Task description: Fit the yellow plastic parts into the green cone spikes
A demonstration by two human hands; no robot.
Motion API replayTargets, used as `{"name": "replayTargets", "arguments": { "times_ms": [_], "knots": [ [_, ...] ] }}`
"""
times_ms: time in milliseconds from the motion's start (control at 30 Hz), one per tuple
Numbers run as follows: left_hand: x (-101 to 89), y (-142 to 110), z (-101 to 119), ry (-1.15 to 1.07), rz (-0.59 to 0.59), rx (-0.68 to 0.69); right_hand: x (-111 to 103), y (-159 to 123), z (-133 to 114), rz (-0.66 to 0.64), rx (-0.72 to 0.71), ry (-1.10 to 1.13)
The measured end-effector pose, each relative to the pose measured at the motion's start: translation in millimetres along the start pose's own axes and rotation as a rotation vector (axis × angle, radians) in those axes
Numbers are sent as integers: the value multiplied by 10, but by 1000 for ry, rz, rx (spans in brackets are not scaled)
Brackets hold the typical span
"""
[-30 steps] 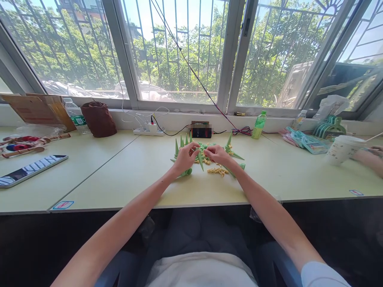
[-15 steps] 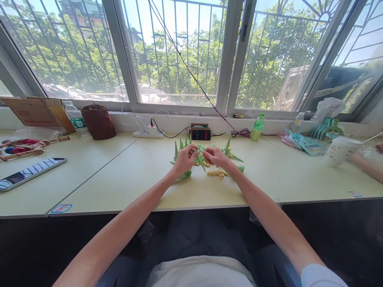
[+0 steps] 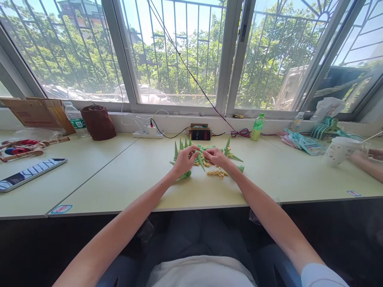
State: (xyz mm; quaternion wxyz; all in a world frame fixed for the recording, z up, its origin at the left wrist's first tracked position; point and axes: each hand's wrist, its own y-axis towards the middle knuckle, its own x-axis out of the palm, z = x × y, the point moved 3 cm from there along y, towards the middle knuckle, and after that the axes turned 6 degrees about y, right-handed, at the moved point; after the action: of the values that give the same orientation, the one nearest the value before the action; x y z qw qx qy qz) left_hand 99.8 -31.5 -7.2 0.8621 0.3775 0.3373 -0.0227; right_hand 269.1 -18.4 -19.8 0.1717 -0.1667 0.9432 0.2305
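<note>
My left hand (image 3: 184,160) pinches a green plastic cone spike (image 3: 200,161) that points down and right between my hands. My right hand (image 3: 217,156) has its fingers closed at the spike's upper end; what it holds is too small to name. Around them on the pale table (image 3: 134,175) lie and stand several more green cones (image 3: 179,146), some upright behind my left hand, others (image 3: 231,153) to the right. A small heap of yellowish pieces (image 3: 218,173) lies just in front of my right wrist.
A power strip (image 3: 149,132) with cables, a black box (image 3: 200,133) and a green bottle (image 3: 258,126) stand along the window ledge. At left lie a brown pouch (image 3: 97,121), a cardboard box (image 3: 36,111) and a long flat panel (image 3: 31,172). Another person's hand (image 3: 371,159) and a paper cup (image 3: 341,150) are at right.
My hands stayed at the cone pile, with small finger movements on the spike. The camera tilted slightly, and the other person's hand shifted near the cup.
</note>
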Motion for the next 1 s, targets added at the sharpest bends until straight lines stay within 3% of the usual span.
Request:
{"name": "replayTargets", "arguments": {
  "times_ms": [200,400,567,633,733,833,933,1000],
  "knots": [
    [-3,-10,16,-5,6,33,-21,43,73,47,27,19],
    [32,-42,76,-73,-103,97,-79,33,18,148,18,-17],
    [60,-32,17,-38,-48,83,-47,18,-54,142,-31,-164],
    [66,-24,-21,-23,-25,74,-106,4,-116,258,-95,-248],
    [69,-19,-59,-5,7,57,-365,-71,-222,638,-185,-342],
    [47,-10,-64,-10,43,21,-734,-180,-215,992,-149,-460],
    [-34,38,-47,25,104,-10,-1082,-265,-18,1175,108,-578],
    [-104,111,-26,105,124,-7,-1223,-272,200,1053,369,-628]
  ]
}}
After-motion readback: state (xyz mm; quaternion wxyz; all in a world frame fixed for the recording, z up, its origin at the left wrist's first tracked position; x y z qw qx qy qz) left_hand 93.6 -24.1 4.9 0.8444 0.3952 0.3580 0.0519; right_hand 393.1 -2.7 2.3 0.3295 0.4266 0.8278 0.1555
